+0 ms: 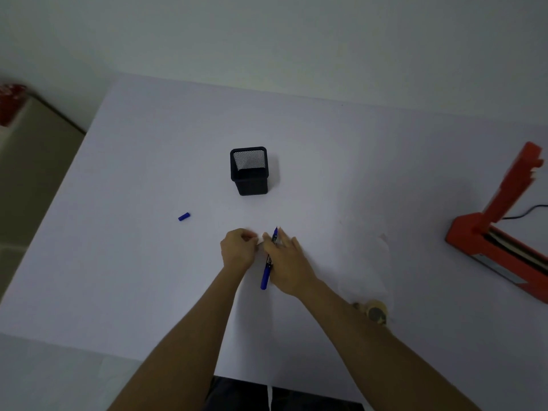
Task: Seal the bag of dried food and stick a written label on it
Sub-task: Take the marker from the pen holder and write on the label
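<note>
Right hand pinches the uncapped blue marker pen, left hand's fingers curled beside it, blue plastic cap well left.

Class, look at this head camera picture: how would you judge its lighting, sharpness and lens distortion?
Head view: dim, bluish, low-contrast light; the table looks grey-violet. The mesh pen holder casts a soft shadow to its right. Wide-angle bending shows at the table's edges. The hands and the blue marker look slightly soft.
</note>
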### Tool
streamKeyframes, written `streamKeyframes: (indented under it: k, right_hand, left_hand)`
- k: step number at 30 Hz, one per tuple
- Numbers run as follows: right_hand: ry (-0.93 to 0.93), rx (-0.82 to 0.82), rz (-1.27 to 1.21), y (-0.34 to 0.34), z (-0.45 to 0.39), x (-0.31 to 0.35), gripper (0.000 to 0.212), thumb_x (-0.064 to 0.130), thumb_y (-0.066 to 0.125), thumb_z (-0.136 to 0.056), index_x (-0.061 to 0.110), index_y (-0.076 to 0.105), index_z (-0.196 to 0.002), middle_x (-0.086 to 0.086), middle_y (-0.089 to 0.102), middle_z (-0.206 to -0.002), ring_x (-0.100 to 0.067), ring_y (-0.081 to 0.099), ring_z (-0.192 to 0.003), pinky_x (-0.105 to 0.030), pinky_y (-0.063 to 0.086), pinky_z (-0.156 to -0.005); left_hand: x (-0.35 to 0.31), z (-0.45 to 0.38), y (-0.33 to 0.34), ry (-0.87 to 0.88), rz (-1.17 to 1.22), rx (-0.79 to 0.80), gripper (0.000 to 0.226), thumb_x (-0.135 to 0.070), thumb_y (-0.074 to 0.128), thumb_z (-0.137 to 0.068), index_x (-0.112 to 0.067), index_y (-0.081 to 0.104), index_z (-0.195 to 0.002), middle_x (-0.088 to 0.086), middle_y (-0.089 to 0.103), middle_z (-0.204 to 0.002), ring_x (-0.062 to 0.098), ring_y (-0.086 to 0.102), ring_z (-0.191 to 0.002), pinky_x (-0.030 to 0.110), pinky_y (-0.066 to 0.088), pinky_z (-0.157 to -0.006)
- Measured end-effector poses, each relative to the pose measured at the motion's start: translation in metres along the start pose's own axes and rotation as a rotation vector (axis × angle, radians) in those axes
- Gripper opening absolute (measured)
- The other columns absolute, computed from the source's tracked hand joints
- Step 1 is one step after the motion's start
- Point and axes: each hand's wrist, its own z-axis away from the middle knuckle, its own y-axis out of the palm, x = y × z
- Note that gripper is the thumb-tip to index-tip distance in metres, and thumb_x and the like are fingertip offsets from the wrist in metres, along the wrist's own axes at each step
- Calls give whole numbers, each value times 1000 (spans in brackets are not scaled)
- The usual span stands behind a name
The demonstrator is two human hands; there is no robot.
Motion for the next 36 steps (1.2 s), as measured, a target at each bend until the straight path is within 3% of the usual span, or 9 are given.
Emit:
streamKeyframes:
  k: [5, 9, 11, 16, 19, 24, 26, 31, 36]
  right_hand:
    - [-22, -232, -69, -8, -7, 13, 38, 1, 69, -78, 1, 55, -114, -20, 59, -128, -40, 47, -128, -55, 42, -104]
    - [-80, -424, -139, -18, -13, 27, 7, 3, 62, -88, 4, 56, -93, -17, 68, -101, -26, 65, -93, -38, 58, -78]
    - [-48, -389, -205, -27, -13, 31, 10, 2, 57, -90, 9, 50, -87, -10, 61, -80, -15, 54, -69, -30, 51, -61]
    - [67, -343, -340, -39, -18, 37, 18, 5, 44, -95, 10, 39, -78, 4, 42, -65, -5, 37, -54, -17, 34, -49]
    - [39, -386, -256, -47, -17, 43, 22, 4, 46, -93, 13, 35, -76, 1, 43, -64, -6, 34, -54, -24, 37, -48]
    - [17, -397, -228, -58, -18, 48, 23, 9, 47, -98, 14, 37, -77, -6, 55, -69, -18, 57, -59, -32, 56, -58]
    - [11, -385, -238, -60, -16, 51, 23, 9, 47, -98, 14, 37, -78, -6, 54, -69, -19, 56, -59, -33, 56, -60]
    - [11, -378, -149, -66, -14, 50, 21, 9, 52, -96, 13, 39, -80, -3, 49, -69, -11, 45, -57, -20, 45, -57]
    - [172, -430, -408, -66, -14, 46, 22, 3, 43, -94, 13, 42, -74, 0, 43, -61, -9, 38, -52, -20, 36, -54]
  left_hand:
    - [-13, 7, -1, 41, 38, -51, 15, -4, 58, -86, -5, 73, -91, 9, 72, -86, 12, 60, -65, 15, 45, -58]
    - [-28, 12, -5, 45, 90, -82, 20, -4, 55, -86, -6, 73, -93, 7, 72, -88, 15, 62, -71, 22, 47, -63]
    - [-33, 13, -9, 24, 126, -85, 21, -3, 55, -85, -6, 74, -94, 7, 72, -91, 15, 62, -75, 24, 48, -68]
    - [-44, 16, -21, 38, 151, -79, 21, -5, 55, -85, -8, 75, -90, 5, 72, -90, 16, 63, -77, 24, 50, -69]
    - [-49, 20, -25, 82, 119, -82, 21, -4, 55, -85, -7, 75, -88, 3, 71, -84, 14, 62, -71, 17, 46, -58]
    - [-55, 25, -36, 109, 121, -53, 23, -1, 51, -84, -5, 74, -86, 4, 67, -77, 12, 57, -59, 15, 44, -53]
    - [-56, 25, -39, 107, 130, -39, 22, -1, 51, -84, -5, 73, -83, 5, 67, -76, 13, 57, -59, 15, 44, -53]
    - [-52, 26, -43, 104, 156, -11, 20, -5, 50, -87, -8, 70, -83, 3, 66, -84, 15, 60, -73, 23, 47, -65]
    - [-42, 19, -38, 134, 162, 124, 22, -10, 49, -93, -10, 67, -106, 2, 66, -101, 20, 61, -95, 35, 52, -88]
